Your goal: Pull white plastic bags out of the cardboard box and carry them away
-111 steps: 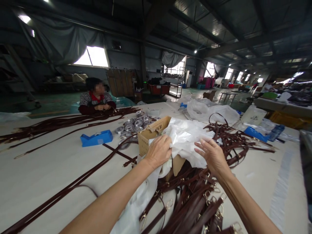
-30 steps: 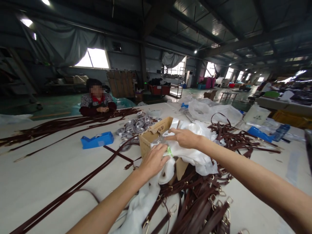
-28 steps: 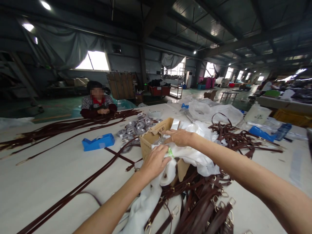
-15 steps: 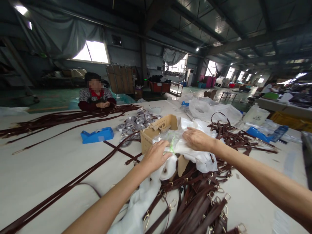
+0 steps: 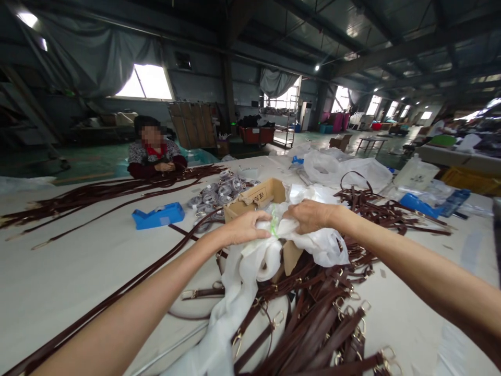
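My left hand (image 5: 247, 228) is closed on the gathered white plastic bag (image 5: 324, 245), its thumb by a light green tie (image 5: 273, 223). On the other side of the tie, my right hand (image 5: 309, 215) grips the same plastic with curled fingers. Both hands are over an open cardboard box (image 5: 270, 190), whose inside is mostly hidden. Below them a roll of thin white film (image 5: 271, 263) shows its end, and a long white strip (image 5: 225, 318) trails toward me. Brown straps with metal clasps (image 5: 313, 329) lie heaped in front of the box.
A blue tape dispenser (image 5: 158, 215) and coiled bagged straps (image 5: 223, 190) lie to the left. More brown straps (image 5: 364, 209) and another blue dispenser (image 5: 420, 204) are on the right. Across the table sits a person (image 5: 154, 151) beside long laid-out straps (image 5: 117, 190).
My left hand has moved up and closed on the plastic beside the green tie. My right hand has shifted slightly left, and the plastic is bunched tighter.
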### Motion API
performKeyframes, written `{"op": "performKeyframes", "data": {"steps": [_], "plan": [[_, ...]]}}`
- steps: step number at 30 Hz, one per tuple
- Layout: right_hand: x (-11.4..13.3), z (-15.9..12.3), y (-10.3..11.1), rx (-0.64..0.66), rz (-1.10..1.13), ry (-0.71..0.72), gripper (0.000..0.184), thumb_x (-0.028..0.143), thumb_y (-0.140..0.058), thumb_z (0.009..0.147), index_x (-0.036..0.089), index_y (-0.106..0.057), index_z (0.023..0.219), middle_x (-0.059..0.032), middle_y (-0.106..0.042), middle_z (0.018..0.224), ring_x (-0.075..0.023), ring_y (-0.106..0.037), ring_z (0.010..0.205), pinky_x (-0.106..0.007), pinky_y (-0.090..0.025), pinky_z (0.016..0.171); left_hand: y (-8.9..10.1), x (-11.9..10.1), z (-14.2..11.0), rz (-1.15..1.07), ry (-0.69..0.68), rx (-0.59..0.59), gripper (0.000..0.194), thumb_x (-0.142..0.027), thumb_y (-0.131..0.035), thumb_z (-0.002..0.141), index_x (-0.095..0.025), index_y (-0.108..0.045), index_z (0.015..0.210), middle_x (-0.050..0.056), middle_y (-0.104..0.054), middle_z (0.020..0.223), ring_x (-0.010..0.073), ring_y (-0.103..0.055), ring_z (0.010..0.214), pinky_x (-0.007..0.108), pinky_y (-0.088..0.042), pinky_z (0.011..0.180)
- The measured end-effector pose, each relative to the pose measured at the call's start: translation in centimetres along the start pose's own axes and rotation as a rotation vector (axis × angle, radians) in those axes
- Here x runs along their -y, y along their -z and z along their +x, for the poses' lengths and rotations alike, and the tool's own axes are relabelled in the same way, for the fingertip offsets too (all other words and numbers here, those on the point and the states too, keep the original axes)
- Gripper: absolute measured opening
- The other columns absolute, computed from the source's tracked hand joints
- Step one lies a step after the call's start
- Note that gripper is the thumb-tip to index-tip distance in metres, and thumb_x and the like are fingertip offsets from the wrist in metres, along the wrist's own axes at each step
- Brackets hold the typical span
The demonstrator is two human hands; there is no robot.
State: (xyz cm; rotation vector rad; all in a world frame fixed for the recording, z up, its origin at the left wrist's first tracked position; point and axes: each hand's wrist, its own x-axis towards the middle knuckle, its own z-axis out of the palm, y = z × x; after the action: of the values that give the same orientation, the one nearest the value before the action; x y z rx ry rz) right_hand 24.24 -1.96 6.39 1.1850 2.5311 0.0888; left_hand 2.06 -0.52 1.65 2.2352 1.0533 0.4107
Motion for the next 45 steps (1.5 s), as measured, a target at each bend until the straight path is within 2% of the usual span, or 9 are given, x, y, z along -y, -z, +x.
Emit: {"op": "performKeyframes", "data": {"steps": [3, 6, 12, 16, 19, 24, 34, 40, 45], "plan": [[-0.7, 0.4, 0.9, 0.046, -0.01, 0.005, 0.038, 0.018, -0.064, 0.084, 0.02, -0.068, 0.121, -0.0103, -0.073, 0.11, -0.027, -0.07, 0.1, -0.031, -0.05, 0.079, -0.1, -0.1, 0.4, -0.012, -0.013, 0.011, 0.057, -0.035, -0.068, 0.073, -0.013, -0.06, 0.125, 0.013, -0.065, 0.133, 0.027, -0.062, 0.12, 0.036, -0.046, 0.105], [-0.7, 0.9, 0.8, 0.042, -0.029, 0.011, 0.038, 0.017, -0.064, 0.083, 0.023, -0.068, 0.12, -0.0074, -0.075, 0.105, -0.0254, -0.071, 0.099, -0.029, -0.048, 0.077, -0.3, -0.2, 0.6, -0.007, -0.029, 0.023, 0.052, -0.035, -0.067, 0.072, -0.014, -0.062, 0.12, 0.011, -0.069, 0.125, 0.0267, -0.064, 0.115, 0.036, -0.048, 0.103], [0.1, 1.6, -1.5, -0.148, -0.153, -0.038, 0.034, 0.013, -0.052, 0.09, 0.008, -0.061, 0.122, -0.0208, -0.071, 0.108, -0.0329, -0.068, 0.103, -0.043, -0.042, 0.091, -1.0, -1.0, 1.0, 0.073, -0.008, -0.014, 0.039, -0.033, -0.065, 0.074, -0.018, -0.063, 0.11, 0.008, -0.071, 0.116, 0.0258, -0.066, 0.107, 0.034, -0.05, 0.096], [0.5, 1.9, -2.7, -0.258, -0.201, -0.081, 0.027, 0.011, -0.045, 0.093, 0.007, -0.061, 0.115, -0.0206, -0.069, 0.106, -0.0333, -0.066, 0.101, -0.045, -0.038, 0.091, -2.4, -1.9, 1.6, 0.225, 0.088, -0.109, 0.04, -0.048, -0.065, 0.079, -0.017, -0.064, 0.103, 0.014, -0.071, 0.108, 0.035, -0.066, 0.102, 0.045, -0.05, 0.092], [0.2, 1.9, -3.0, -0.32, -0.22, -0.131, 0.028, 0.009, -0.04, 0.095, 0.009, -0.062, 0.113, -0.02, -0.067, 0.107, -0.0334, -0.064, 0.101, -0.043, -0.037, 0.086, -3.5, -2.3, 2.1, 0.325, 0.173, -0.18, 0.041, -0.048, -0.06, 0.082, -0.017, -0.063, 0.109, 0.018, -0.069, 0.112, 0.04, -0.064, 0.106, 0.05, -0.049, 0.092], [-1.4, 1.3, -3.2, -0.371, -0.238, -0.249, 0.03, 0.008, -0.035, 0.097, 0.007, -0.062, 0.11, -0.0223, -0.066, 0.104, -0.0339, -0.063, 0.098, -0.041, -0.035, 0.079, -3.8, -2.5, 2.6, 0.381, 0.202, -0.196, 0.037, -0.041, -0.057, 0.083, -0.02, -0.065, 0.112, 0.016, -0.068, 0.118, 0.0377, -0.064, 0.109, 0.048, -0.05, 0.093], [-4.9, -1.3, -5.0, -0.407, -0.238, -0.466, 0.03, 0.005, -0.038, 0.094, 0.008, -0.065, 0.107, -0.0208, -0.067, 0.1, -0.0308, -0.059, 0.093, -0.039, -0.031, 0.075, -3.2, -2.1, 2.5, 0.333, 0.197, -0.19, 0.053, -0.035, -0.061, 0.075, -0.022, -0.064, 0.126, 0.013, -0.066, 0.126, 0.0367, -0.063, 0.114, 0.044, -0.049, 0.097], [-6.7, -2.9, -6.6, -0.444, -0.249, -0.535, 0.032, 0.007, -0.036, 0.094, 0.01, -0.066, 0.106, -0.0195, -0.067, 0.098, -0.0303, -0.056, 0.09, -0.039, -0.029, 0.074, -3.6, -2.4, 2.8, 0.297, 0.155, -0.186, 0.059, -0.031, -0.065, 0.071, -0.028, -0.059, 0.13, 0.008, -0.068, 0.121, 0.0322, -0.065, 0.106, 0.039, -0.051, 0.087], [-7.1, -3.2, -7.4, -0.452, -0.244, -0.542, 0.032, 0.007, -0.037, 0.094, 0.012, -0.066, 0.106, -0.0171, -0.066, 0.099, -0.0299, -0.055, 0.093, -0.04, -0.03, 0.077, -3.3, -2.4, 2.6, 0.312, 0.143, -0.187, 0.042, -0.028, -0.063, 0.069, -0.025, -0.063, 0.11, 0.006, -0.07, 0.104, 0.0297, -0.066, 0.09, 0.036, -0.049, 0.073]]}}
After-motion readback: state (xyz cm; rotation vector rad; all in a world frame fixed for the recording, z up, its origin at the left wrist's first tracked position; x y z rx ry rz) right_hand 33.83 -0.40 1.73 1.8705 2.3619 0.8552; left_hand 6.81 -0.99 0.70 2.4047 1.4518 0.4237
